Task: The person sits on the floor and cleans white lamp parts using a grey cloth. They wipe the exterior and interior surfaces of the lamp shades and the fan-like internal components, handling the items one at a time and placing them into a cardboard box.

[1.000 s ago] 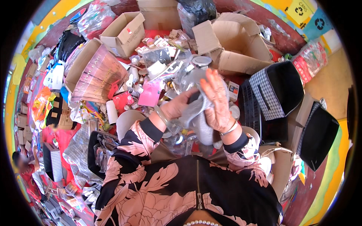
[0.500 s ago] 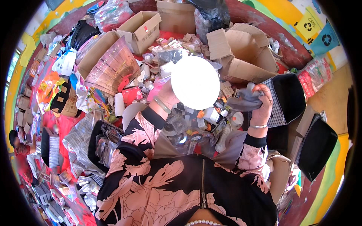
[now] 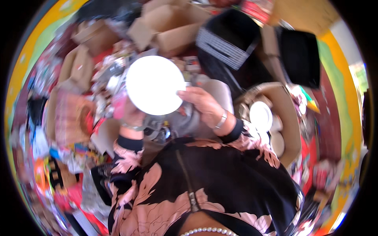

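Observation:
A white round disc [image 3: 155, 85], too bright to show whether it is a plate, a lid or a bowl, is held up before my lap. My left hand [image 3: 132, 112] grips it from the lower left; those fingers are blurred and partly behind it. At its right edge, my right hand [image 3: 202, 103] pinches the rim. Off to the right stands an open cardboard box [image 3: 291, 133] with several white round pieces [image 3: 260, 116] inside, near my right forearm.
Black bins [image 3: 232, 39] and another open cardboard box [image 3: 173, 27] stand beyond my hands. Mixed small waste [image 3: 112, 74] is heaped ahead and to the left. A pink-brown printed carton [image 3: 75, 116] sits on the left, with coloured bags and wraps nearer me.
My view has turned to the right, bringing the box of white pieces into fuller sight. My right hand, which held a grey cloth, is now on the white disc; the cloth no longer shows.

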Tool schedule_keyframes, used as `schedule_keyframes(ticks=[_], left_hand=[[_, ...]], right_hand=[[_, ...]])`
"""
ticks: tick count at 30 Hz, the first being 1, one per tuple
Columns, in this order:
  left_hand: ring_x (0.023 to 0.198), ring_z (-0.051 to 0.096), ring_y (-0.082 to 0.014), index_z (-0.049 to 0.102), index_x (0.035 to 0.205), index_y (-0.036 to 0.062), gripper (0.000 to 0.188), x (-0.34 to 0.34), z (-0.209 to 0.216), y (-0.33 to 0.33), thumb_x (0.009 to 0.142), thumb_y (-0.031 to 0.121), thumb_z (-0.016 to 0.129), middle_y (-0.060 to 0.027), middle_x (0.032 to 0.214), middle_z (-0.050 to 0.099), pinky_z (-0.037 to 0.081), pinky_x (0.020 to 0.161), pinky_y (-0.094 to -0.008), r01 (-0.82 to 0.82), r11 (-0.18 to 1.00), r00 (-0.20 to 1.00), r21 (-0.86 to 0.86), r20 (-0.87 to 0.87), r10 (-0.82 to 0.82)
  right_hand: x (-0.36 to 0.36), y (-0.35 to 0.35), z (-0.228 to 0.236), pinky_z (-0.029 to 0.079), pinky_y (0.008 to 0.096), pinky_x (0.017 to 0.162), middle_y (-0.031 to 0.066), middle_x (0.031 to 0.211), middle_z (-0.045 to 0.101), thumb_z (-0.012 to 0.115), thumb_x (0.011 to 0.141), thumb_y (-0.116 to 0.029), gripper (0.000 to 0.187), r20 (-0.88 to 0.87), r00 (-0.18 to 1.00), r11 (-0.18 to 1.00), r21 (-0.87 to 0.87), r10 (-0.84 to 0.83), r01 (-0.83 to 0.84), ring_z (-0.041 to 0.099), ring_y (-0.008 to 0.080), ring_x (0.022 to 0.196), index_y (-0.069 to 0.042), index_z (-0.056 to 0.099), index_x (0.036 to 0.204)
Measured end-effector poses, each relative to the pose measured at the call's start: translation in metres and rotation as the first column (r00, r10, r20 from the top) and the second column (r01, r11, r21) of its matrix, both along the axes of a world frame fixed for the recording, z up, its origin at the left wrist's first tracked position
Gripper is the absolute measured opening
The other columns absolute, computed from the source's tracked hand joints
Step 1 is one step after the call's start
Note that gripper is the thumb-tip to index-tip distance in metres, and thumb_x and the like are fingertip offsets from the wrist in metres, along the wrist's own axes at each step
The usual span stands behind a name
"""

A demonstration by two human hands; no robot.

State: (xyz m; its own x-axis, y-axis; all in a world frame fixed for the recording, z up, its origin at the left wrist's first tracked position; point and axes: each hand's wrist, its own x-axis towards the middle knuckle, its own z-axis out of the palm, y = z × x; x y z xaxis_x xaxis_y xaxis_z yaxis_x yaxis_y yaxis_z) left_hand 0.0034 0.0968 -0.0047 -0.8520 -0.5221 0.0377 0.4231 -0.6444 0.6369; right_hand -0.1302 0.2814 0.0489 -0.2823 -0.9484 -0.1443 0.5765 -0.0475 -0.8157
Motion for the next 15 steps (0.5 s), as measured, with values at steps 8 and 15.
schedule_keyframes(ticks=[8,15], left_hand=[[0.127,0.036,-0.0286,0.03,0.138,0.0038,0.085,-0.044,0.057,0.074,0.069,0.031,0.072,-0.0139,0.136,0.038,0.032,0.104,-0.0443,0.209,0.798,0.97,-0.565,0.018,-0.242],[0.118,0.048,-0.0306,0.052,0.115,-0.0048,0.037,-0.031,-0.009,0.013,0.09,0.022,0.053,-0.0219,0.122,0.052,0.039,0.099,-0.0409,0.263,0.837,0.955,-0.48,0.251,-0.156]], right_hand=[[-0.033,0.126,0.015,0.045,0.0213,0.055,0.006,0.07,0.063,0.059,0.083,-0.013,0.014,0.017,0.884,0.877,-0.117,-0.467,0.466,0.057,0.0117,0.057,-0.001,0.064,0.085],[-0.078,0.377,0.025,0.039,0.0217,0.05,0.0035,0.064,0.056,0.055,0.086,-0.015,0.014,-0.489,0.141,0.234,-0.135,-0.861,0.963,0.049,0.0087,0.054,-0.003,0.058,0.079]])
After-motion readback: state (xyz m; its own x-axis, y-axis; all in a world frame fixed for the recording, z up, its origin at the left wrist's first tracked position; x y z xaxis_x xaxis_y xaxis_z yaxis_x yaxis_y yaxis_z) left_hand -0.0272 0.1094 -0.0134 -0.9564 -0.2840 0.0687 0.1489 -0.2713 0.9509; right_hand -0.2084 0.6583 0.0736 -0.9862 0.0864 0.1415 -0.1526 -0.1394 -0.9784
